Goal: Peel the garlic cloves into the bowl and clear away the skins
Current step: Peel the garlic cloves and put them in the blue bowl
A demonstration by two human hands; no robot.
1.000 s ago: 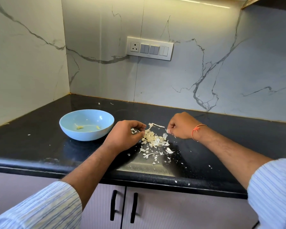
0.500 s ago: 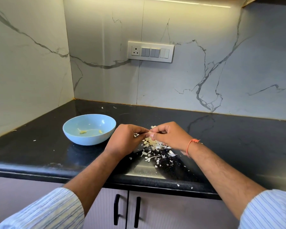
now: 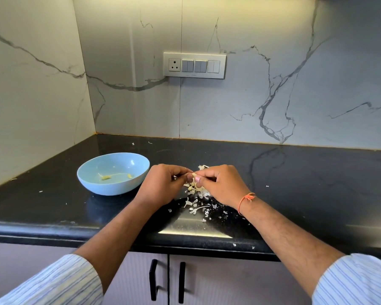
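Pinching one garlic clove (image 3: 194, 175) between them, left hand (image 3: 161, 186) and right hand (image 3: 223, 186) meet above the skins (image 3: 196, 202), beside the bowl (image 3: 113, 172).

Domestic kitchen. Evidence: a black polished counter (image 3: 295, 183) set into a corner, a white marble-veined backsplash (image 3: 273, 95) on both walls, a socket-and-switch plate (image 3: 194, 65) mounted above the counter, pale cabinet doors (image 3: 229, 282) with black handles (image 3: 153, 279) below. A blue bowl (image 3: 92, 179) and garlic skins (image 3: 196, 201) lie on the counter.
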